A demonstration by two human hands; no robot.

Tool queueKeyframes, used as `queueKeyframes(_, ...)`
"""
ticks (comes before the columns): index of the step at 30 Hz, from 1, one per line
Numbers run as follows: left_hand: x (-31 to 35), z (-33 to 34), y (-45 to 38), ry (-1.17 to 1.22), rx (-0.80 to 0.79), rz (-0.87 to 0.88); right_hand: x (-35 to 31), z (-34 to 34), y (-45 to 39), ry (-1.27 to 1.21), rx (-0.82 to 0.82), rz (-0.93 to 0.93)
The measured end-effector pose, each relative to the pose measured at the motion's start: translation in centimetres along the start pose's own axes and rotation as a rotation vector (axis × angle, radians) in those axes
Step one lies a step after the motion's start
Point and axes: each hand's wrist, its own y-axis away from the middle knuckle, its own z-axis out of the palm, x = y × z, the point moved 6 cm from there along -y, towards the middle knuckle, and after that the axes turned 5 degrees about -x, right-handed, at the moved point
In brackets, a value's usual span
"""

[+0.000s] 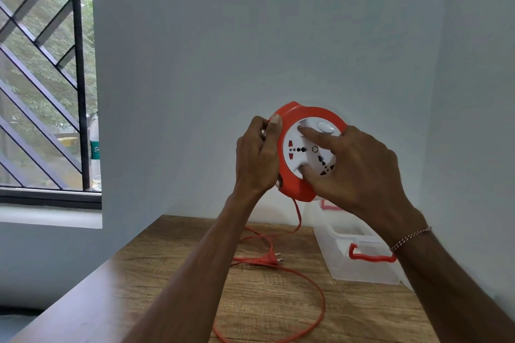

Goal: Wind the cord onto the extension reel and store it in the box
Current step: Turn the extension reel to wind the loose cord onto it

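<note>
Right now the extension reel is held up in the air above the wooden table, socket face toward the person. Left hand is clamped on the orange rim, thumb over the edge. Right hand is spread on the white centre disc w/ fingertips pressed into it, prob. to turn it.

Reel looks like hard, light plastic; rim is smooth, so a firm pinch on the edge seems the right hold while the disc spins.

Cord is thin, limp and orange, hanging from the reel's underside and lying in loose loops on the table, plug near the middle of them. Most of it seems unwound; loops may snag or kink as they feed in.

Clear box w/ red handle sits open on the table, just right of the loops.
</note>
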Motion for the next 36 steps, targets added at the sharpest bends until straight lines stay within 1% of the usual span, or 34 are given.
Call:
queueKeyframes(3,-0.1,-0.1,0.0,-0.009,0.012,-0.012,0.0,-0.1,-0.2,-0.058,0.022,0.044)
queueKeyframes(7,0.0,-0.2,0.0,-0.010,0.016,-0.026,0.1,-0.3,-0.5,-0.104,0.014,0.030)
queueKeyframes(11,0.1,-0.1,0.0,-0.001,0.015,-0.036,-0.1,-0.9,-0.7,-0.112,0.061,-0.040)
queueKeyframes(14,0.1,-0.3,0.0,0.004,0.025,-0.044,-0.5,-1.4,-0.8,-0.148,0.056,-0.125)
queueKeyframes(15,0.1,-0.3,0.0,0.007,0.028,-0.045,-0.7,-1.4,-0.8,-0.146,0.023,-0.151)
queueKeyframes(18,0.1,-0.4,-0.1,0.018,0.032,-0.033,-1.5,-0.6,-0.5,-0.072,-0.177,-0.190)
queueKeyframes(19,0.1,-0.4,-0.1,0.019,0.031,-0.032,-1.7,-0.3,-0.4,-0.030,-0.219,-0.195)
queueKeyframes(20,0.1,-0.4,-0.1,0.018,0.028,-0.034,-1.9,-0.2,-0.4,0.003,-0.225,-0.202)
queueKeyframes(24,0.0,-0.3,-0.1,0.009,0.013,-0.031,-2.1,-0.2,-0.3,0.034,-0.160,-0.203)
queueKeyframes(30,0.0,-0.1,0.1,0.007,0.007,-0.036,-1.8,-0.2,-0.1,0.076,-0.151,-0.172)
queueKeyframes(36,0.0,-0.1,0.1,0.016,-0.006,-0.027,-0.9,-0.3,0.1,0.077,-0.041,-0.127)
